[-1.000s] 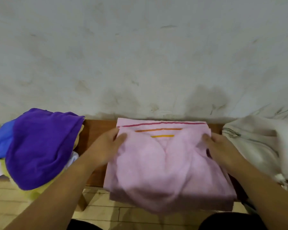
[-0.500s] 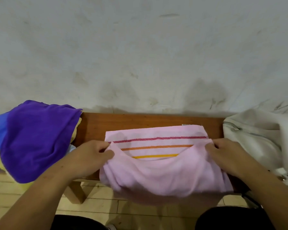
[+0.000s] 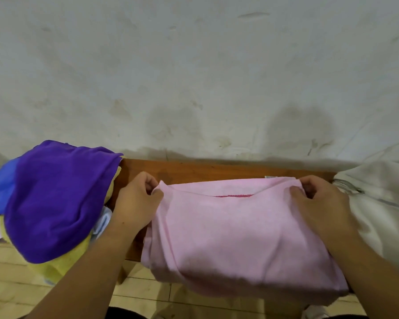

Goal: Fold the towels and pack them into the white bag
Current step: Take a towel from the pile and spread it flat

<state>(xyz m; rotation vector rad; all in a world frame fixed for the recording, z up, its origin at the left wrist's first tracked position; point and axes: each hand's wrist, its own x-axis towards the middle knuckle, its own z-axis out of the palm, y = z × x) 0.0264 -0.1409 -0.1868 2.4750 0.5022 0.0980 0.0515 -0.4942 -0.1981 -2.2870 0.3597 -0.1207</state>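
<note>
Two hands fold a pink towel (image 3: 240, 238) on a wooden bench (image 3: 194, 169).
Left hand (image 3: 136, 203) and right hand (image 3: 318, 203) each pinch a top corner; the white bag (image 3: 382, 203) lies just right.

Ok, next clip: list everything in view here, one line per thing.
wall: one, stained grey-white, background
bench: one, brown wood, against the wall
pink towel: one, pink, mid-bench, hanging over the front edge
purple towel: one, purple, atop the left pile
blue towel: one, blue, far left, under the purple towel
yellow towel: one, yellow, bottom of that pile
white bag: one, white, zipper showing, right end
left hand: one, pinches the pink towel's left corner
right hand: one, pinches its right corner
</note>
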